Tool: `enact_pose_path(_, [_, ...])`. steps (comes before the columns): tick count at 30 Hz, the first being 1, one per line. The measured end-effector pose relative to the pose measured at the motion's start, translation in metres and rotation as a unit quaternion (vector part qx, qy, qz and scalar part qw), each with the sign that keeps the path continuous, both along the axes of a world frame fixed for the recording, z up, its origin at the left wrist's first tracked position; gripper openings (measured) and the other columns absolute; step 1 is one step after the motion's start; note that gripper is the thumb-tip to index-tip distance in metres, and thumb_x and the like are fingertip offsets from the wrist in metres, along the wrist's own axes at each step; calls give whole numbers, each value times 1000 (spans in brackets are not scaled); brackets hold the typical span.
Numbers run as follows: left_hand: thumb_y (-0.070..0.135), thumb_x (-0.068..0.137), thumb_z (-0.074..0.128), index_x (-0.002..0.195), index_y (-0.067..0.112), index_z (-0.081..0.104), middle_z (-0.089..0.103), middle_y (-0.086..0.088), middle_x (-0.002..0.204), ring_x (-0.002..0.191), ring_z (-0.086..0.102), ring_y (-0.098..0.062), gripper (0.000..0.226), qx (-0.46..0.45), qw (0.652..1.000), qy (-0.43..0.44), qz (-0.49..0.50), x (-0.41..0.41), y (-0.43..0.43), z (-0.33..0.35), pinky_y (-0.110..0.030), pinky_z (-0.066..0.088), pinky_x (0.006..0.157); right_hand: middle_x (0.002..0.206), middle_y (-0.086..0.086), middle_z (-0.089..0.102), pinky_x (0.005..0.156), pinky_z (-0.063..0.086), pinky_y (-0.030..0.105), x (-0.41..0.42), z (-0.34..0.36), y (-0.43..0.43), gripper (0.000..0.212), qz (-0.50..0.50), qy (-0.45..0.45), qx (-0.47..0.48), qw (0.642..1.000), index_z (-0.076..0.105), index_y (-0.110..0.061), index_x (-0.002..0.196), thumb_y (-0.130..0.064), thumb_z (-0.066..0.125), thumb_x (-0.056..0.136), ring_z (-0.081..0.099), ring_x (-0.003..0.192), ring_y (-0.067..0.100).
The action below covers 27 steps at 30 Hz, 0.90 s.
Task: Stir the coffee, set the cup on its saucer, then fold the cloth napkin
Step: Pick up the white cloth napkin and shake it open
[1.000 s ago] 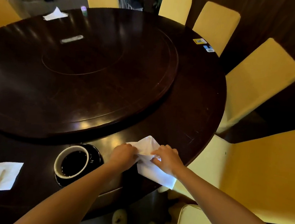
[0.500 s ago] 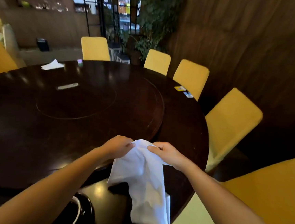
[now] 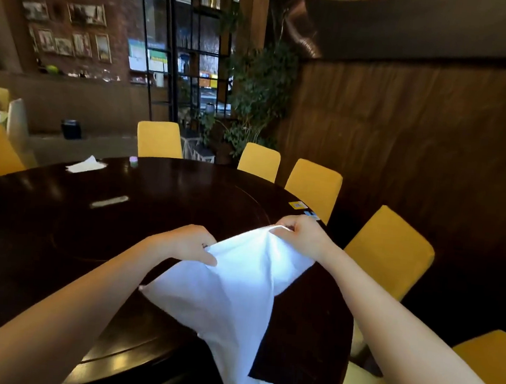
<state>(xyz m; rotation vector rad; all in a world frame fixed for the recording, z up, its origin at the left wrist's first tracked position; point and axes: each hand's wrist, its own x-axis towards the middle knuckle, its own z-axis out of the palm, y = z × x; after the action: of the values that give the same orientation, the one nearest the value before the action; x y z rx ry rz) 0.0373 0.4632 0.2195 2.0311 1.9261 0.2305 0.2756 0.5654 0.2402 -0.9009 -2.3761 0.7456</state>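
Head view cuts off the white cloth napkin (image 3: 230, 294) at its hanging bottom. Left hand (image 3: 186, 245) and right hand (image 3: 300, 235) each pinch its top edge above the dark tabletop (image 3: 58, 236); yellow chairs (image 3: 387, 249) stand beyond.

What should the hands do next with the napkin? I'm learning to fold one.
Probably lower it flat: the left hand and right hand pinch the cloth napkin aloft, unfolded, hanging over the table.

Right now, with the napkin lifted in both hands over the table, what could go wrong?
The cloth napkin hangs loose from the left hand and right hand, each pinching only an upper edge, so a slip could drop it. Its lower end trails near the edge of the table and may slide off toward the floor. The cup is out of view, so a swinging tail could brush it unseen.
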Motion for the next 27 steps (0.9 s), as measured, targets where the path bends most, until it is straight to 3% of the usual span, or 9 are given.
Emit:
enact_pose_path(4, [36, 74, 66, 78, 12, 58, 52, 3, 76, 71, 48, -13, 25, -66, 997, 27, 1, -12, -3, -10, -30, 36, 63, 51, -8, 47, 53, 32, 21, 11, 1, 10, 43, -33, 28, 8, 999, 53, -19, 50, -25, 52, 92, 44, 52, 6])
enact_pose_path(7, [33, 78, 64, 71, 23, 52, 52, 8, 76, 72, 49, -12, 17, -75, 997, 6, 11, -15, -7, -19, -26, 37, 65, 45, -7, 44, 53, 30, 24, 18, -4, 15, 48, -40, 20, -17, 999, 50, -21, 43, -30, 55, 90, 41, 48, 7])
enact_pose_path(12, [24, 78, 63, 86, 18, 58, 51, 9, 80, 74, 48, -9, 10, -108, 993, -21, 39, -36, -19, -15, -22, 37, 65, 59, 9, 49, 56, 33, 30, 31, -17, 21, 42, -83, -45, 1, 996, 57, -5, 60, -36, 56, 88, 46, 58, 17])
enact_pose_path(14, [22, 80, 62, 77, 20, 57, 47, 10, 70, 63, 44, -7, 6, -134, 990, -16, 39, -46, -27, -13, -20, 34, 58, 56, 5, 49, 58, 34, 30, 38, -17, 24, 39, -99, -22, -3, 995, 60, -5, 61, -34, 57, 88, 46, 58, 17])
enact_pose_path(16, [22, 82, 61, 66, 19, 54, 46, 8, 63, 58, 42, -9, 18, -145, 987, -38, 53, -57, -33, -10, -21, 33, 55, 57, 6, 49, 60, 34, 31, 44, -15, 28, 40, -106, 9, -6, 994, 61, -2, 62, -33, 58, 88, 47, 59, 17])
enact_pose_path(19, [19, 85, 61, 77, 6, 65, 62, -2, 75, 69, 59, -14, 16, -88, 982, -135, 99, -75, -37, -3, -25, 49, 64, 61, 7, 51, 58, 33, 31, 51, -13, 36, 39, -116, -27, 11, 993, 61, -1, 64, -33, 61, 86, 46, 60, 17])
enact_pose_path(23, [13, 91, 55, 100, 7, 67, 70, -8, 92, 91, 65, -22, 17, 81, 920, -340, 179, -81, -39, 10, -28, 51, 74, 61, 0, 51, 56, 33, 30, 63, -17, 44, 28, -131, -138, 4, 982, 55, -17, 60, -28, 63, 84, 49, 62, 16])
enact_pose_path(25, [9, 94, 46, 98, 11, 66, 72, -2, 87, 92, 63, -20, 21, 140, 871, -426, 199, -76, -41, 16, -30, 50, 78, 67, 4, 55, 61, 37, 30, 71, -22, 45, 23, -125, -111, -39, 985, 59, -15, 64, -24, 63, 85, 53, 68, 18])
enact_pose_path(27, [6, 96, 40, 96, 11, 64, 69, -6, 89, 93, 61, -21, 24, 173, 829, -490, 207, -69, -42, 19, -35, 48, 85, 73, 7, 62, 70, 42, 32, 78, -26, 44, 23, -116, -5, -128, 985, 64, -9, 67, -23, 65, 85, 58, 72, 20])
